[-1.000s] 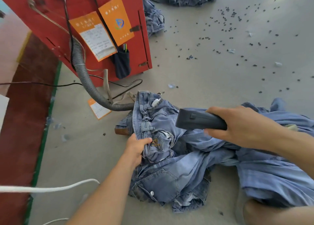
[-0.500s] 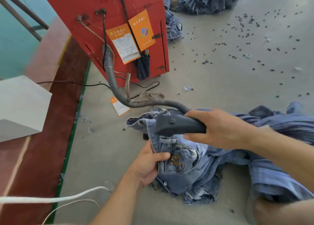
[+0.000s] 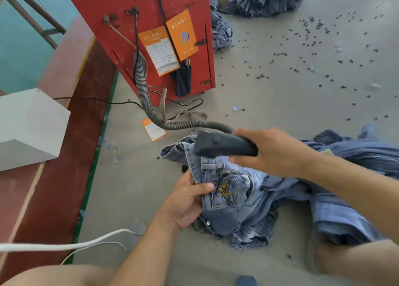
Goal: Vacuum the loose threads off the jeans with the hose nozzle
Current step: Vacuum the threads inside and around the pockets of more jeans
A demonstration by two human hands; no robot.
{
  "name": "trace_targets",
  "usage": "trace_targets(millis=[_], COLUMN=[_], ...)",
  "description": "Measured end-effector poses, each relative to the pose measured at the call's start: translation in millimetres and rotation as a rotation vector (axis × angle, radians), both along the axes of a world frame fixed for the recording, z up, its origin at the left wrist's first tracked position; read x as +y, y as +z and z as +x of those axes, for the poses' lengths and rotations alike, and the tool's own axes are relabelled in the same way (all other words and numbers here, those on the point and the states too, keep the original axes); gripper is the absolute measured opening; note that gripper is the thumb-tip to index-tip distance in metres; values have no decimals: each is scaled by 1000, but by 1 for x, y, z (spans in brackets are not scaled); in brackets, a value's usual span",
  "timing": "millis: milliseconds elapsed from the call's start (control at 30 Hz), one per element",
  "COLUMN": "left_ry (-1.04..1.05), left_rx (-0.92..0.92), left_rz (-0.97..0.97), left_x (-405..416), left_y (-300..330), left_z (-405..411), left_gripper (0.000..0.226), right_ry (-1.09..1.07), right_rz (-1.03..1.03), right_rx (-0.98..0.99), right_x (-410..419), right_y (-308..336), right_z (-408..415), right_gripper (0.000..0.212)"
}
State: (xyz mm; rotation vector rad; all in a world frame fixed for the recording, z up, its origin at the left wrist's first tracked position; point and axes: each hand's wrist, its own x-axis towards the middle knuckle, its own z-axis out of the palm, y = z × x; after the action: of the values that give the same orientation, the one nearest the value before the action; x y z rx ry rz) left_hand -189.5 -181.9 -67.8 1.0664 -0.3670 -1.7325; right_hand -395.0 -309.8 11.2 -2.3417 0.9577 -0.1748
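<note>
1. Jeans [image 3: 237,201]: soft crumpled blue denim w/ yellow pocket stitching, on floor at 6 o'clock; left hand [image 3: 185,201] pinches waistband.
2. Nozzle [image 3: 222,144]: dark smooth plastic, ribbed grey hose [image 3: 149,110]; right hand [image 3: 269,151] grips it just above denim.
3. Red cabinet [image 3: 133,15] at 11 o'clock; dark pouch [image 3: 183,82] holds pens.

Bare grey concrete floor [image 3: 138,186] lies open left of the left hand [image 3: 185,201]; ahead of the right hand [image 3: 269,151], the ribbed grey hose [image 3: 151,110] and red metal cabinet [image 3: 142,26] block passage; crumpled blue denim jeans [image 3: 248,201] fill the space beneath both.
</note>
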Motion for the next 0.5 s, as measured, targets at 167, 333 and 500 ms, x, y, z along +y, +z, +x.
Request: trace_targets(millis=[167, 333, 500], left_ry=[22, 0, 7], left_rx=[90, 109, 132], left_rz=[-58, -101, -121], left_x=[-7, -7, -9], left_y=[7, 5, 7], left_z=[10, 5, 0], left_gripper=[69, 70, 70], right_ry=[-113, 54, -31], right_rz=[6, 17, -4], right_rx=[-28, 169, 15], right_x=[-25, -4, -6], right_y=[21, 2, 1], right_z=[-36, -25, -7], right_gripper=[20, 28, 28])
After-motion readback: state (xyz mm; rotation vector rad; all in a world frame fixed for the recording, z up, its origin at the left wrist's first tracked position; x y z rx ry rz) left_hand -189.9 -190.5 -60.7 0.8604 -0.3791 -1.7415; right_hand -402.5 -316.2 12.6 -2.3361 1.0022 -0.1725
